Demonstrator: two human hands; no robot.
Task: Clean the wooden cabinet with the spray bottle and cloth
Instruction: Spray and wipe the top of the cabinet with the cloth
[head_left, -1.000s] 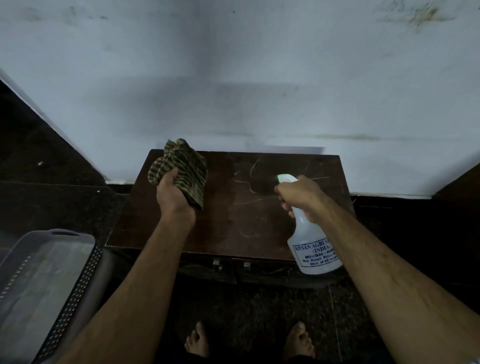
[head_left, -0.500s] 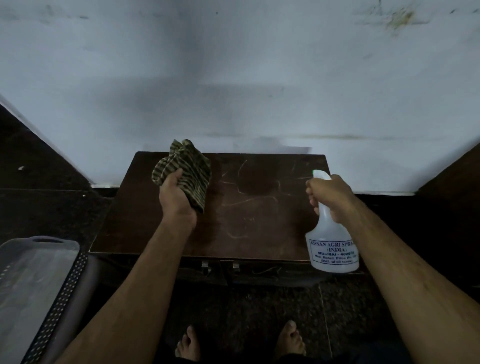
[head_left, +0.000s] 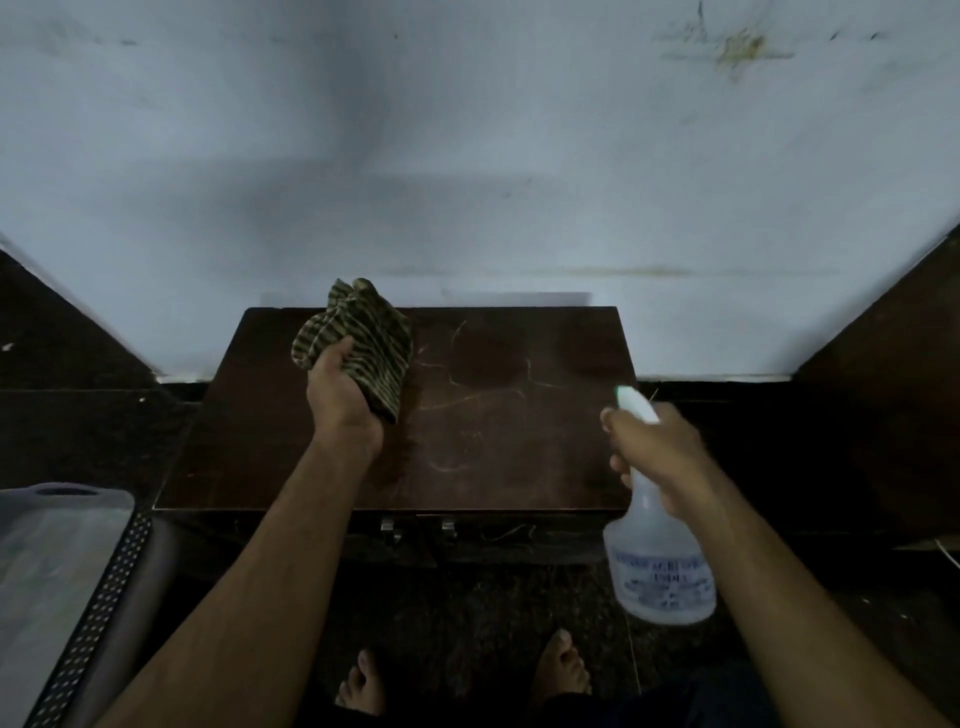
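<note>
A low dark wooden cabinet (head_left: 519, 447) stands against the pale wall, its top scratched and partly wet. My left hand (head_left: 340, 397) holds a bunched green-and-black striped cloth (head_left: 363, 338) above the left part of the top. My right hand (head_left: 660, 457) grips the neck of a translucent white spray bottle (head_left: 660, 566) with a blue label, at the cabinet's front right corner. The nozzle points up and to the left, over the cabinet top.
A grey plastic basket with a perforated rim (head_left: 78, 597) sits at the lower left on the floor. My bare feet (head_left: 462, 675) stand on dark speckled flooring in front of the cabinet. Dark panels flank the wall on both sides.
My right hand carried the spray bottle from the middle of the cabinet top to its front right corner. The cloth in my left hand stayed over the left part.
</note>
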